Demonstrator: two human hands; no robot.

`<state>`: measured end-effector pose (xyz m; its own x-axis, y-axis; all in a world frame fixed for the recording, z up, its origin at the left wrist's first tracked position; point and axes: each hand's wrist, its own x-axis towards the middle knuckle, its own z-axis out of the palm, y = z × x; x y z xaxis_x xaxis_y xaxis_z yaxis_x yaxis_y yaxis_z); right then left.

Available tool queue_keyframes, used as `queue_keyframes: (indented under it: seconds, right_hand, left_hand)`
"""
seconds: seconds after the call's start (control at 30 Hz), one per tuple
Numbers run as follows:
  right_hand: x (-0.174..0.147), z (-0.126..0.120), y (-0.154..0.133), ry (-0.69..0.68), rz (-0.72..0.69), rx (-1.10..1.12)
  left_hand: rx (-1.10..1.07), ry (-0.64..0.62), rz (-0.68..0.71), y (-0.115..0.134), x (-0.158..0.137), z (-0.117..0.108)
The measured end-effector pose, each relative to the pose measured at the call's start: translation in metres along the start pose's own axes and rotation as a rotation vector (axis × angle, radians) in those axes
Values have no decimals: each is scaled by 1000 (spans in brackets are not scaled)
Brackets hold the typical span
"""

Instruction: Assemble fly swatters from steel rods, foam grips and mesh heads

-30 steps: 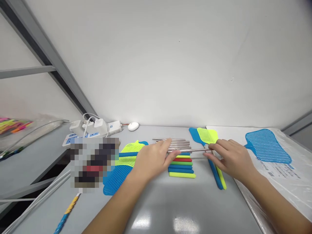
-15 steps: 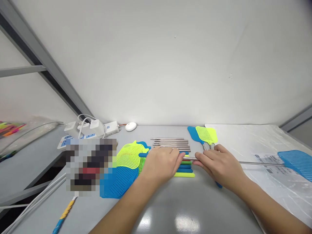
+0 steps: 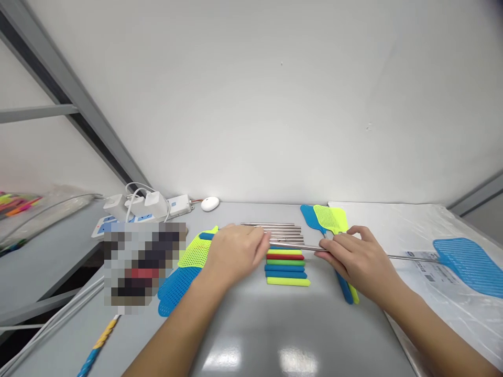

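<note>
A fly swatter with a blue head [image 3: 469, 264] stretches across the table, held level by both hands. My left hand [image 3: 236, 254] is closed around its blue handle, whose end pokes out on the left. With bent fingers, my right hand [image 3: 356, 256] grips the thin metal rod [image 3: 293, 245] farther along. Under the rod lies a row of coloured handles [image 3: 286, 268] in yellow, red, green and blue. Several metal rods [image 3: 275, 229] lie behind them. Beneath my right hand are a blue and a yellow swatter [image 3: 330, 217]. Loose yellow and blue swatter heads [image 3: 192, 256] are partly hidden by my left hand.
A power strip with white plugs [image 3: 155, 204] and a white oval device [image 3: 210, 203] sit by the wall. A pixelated object [image 3: 145, 264] and a blue-yellow cable [image 3: 98, 345] are at left. Clear plastic packaging [image 3: 408, 225] covers the right side.
My left hand has moved left with the handle, widening the gap between my hands. More metal rod shows between them, and the blue head has shifted slightly left. The coloured handles are more exposed.
</note>
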<state>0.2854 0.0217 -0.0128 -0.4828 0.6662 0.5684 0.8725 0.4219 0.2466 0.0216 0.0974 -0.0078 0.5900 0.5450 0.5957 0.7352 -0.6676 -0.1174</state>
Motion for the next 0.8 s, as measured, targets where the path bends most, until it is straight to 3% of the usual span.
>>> queue_keyframes:
  seconds: [0.17, 0.43, 0.53, 0.63, 0.8]
  right_hand:
    - [-3, 1, 6, 17, 43, 4]
    - [-1, 12, -17, 8, 8, 40]
    - [1, 12, -26, 5, -8, 25]
    - [2, 10, -31, -3, -17, 39]
    - [5, 6, -24, -24, -4, 56]
  left_hand:
    - [59, -4, -112, -14, 3, -7]
    - [-129, -53, 74, 46, 2, 5]
    - [-147, -38, 106, 56, 2, 6]
    - [-138, -43, 72, 51, 3, 6]
    - [7, -131, -109, 23, 4, -1]
